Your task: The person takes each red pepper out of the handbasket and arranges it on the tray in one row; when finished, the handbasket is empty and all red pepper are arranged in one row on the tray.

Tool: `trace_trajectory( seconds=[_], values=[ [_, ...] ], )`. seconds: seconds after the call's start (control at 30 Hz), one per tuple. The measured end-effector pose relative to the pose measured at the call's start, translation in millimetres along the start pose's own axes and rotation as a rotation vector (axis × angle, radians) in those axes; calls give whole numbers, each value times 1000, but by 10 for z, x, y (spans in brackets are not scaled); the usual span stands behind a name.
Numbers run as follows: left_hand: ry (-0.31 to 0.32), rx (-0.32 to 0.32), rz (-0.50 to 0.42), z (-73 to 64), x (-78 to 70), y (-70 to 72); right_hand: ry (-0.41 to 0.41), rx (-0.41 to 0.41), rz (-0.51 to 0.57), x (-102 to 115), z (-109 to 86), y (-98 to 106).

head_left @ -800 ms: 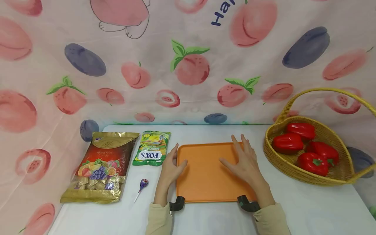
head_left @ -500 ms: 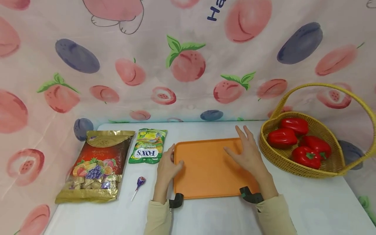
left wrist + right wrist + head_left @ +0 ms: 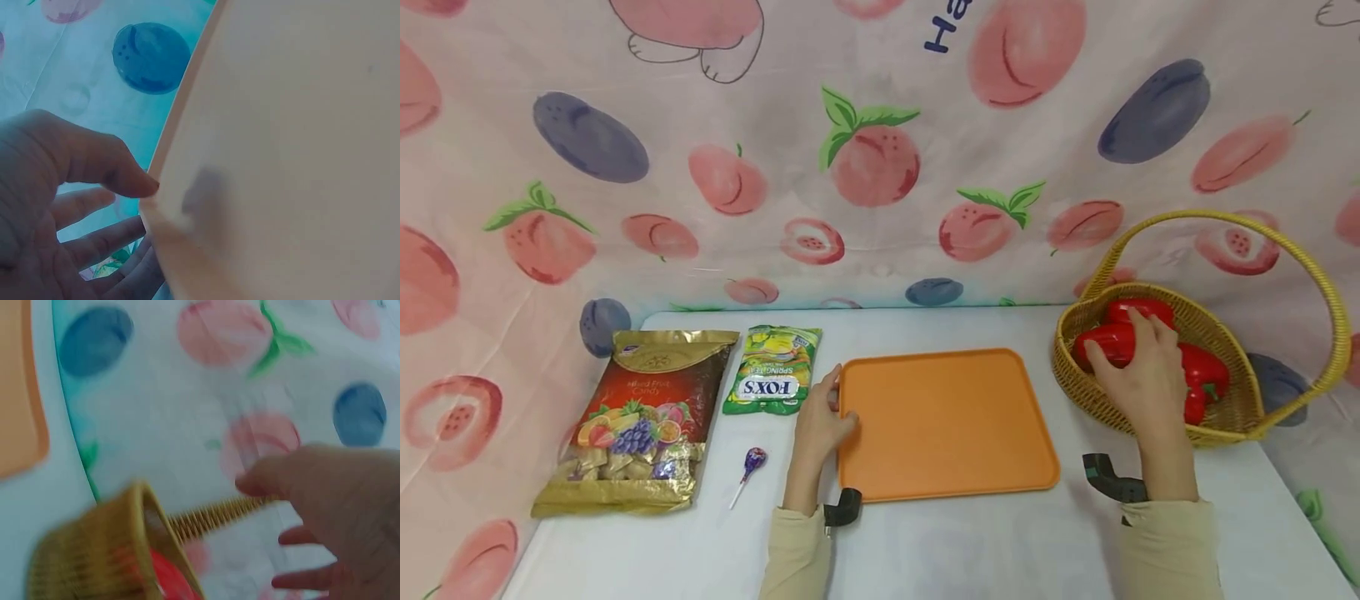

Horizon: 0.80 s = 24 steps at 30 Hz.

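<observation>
An orange rectangular tray (image 3: pixel 947 425) lies on the white table. My left hand (image 3: pixel 817 425) is at the tray's left edge, with its fingers spread outside the rim and the thumb at the rim in the left wrist view. Whether the thumb touches it, I cannot tell. To the right, my right hand (image 3: pixel 1150 379) reaches over the yellow wicker basket (image 3: pixel 1093 402), fingers apart and holding nothing. Several red bell peppers (image 3: pixel 1206 368) lie in the basket, partly hidden by this hand. In the right wrist view a red pepper (image 3: pixel 170 580) shows inside the basket.
A large Mixed Fruit Candy bag (image 3: pixel 640 425) and a green FOX'S candy bag (image 3: pixel 772 371) lie left of the tray. A purple-wrapped lollipop (image 3: pixel 752 463) is nearer the front. The basket's tall handle (image 3: pixel 1318 279) arches up, close to the fruit-print cloth (image 3: pixel 872 233) behind.
My right hand has moved right, from above the tray to over the basket of peppers. The left hand stays by the tray's left edge. The head view has shifted slightly.
</observation>
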State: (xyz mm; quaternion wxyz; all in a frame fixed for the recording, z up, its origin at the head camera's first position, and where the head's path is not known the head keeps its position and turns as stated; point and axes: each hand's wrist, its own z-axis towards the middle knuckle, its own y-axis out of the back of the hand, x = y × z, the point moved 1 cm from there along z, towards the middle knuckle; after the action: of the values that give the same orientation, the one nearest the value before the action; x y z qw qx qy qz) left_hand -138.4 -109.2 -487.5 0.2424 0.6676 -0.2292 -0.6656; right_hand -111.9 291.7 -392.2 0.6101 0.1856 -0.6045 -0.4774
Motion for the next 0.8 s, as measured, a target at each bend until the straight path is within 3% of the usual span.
trace_trajectory(
  seconds=[0.1, 0.2, 0.37, 0.53, 0.8],
  values=[
    [-15, 0, -11, -1, 9, -5, -136, 47, -69, -180, 3, 131],
    [-15, 5, -28, -6, 17, -10, -212, 120, -127, -314, 5, 218],
    [-21, 27, -75, 0, 55, 13, -229, 230, -166, -445, -6, 281],
    [-21, 90, -156, 24, 99, 36, -235, 329, -172, -522, -31, 302],
    [-74, 144, -203, 36, 109, 0, -259, 319, -102, -573, -86, 309]
  ],
)
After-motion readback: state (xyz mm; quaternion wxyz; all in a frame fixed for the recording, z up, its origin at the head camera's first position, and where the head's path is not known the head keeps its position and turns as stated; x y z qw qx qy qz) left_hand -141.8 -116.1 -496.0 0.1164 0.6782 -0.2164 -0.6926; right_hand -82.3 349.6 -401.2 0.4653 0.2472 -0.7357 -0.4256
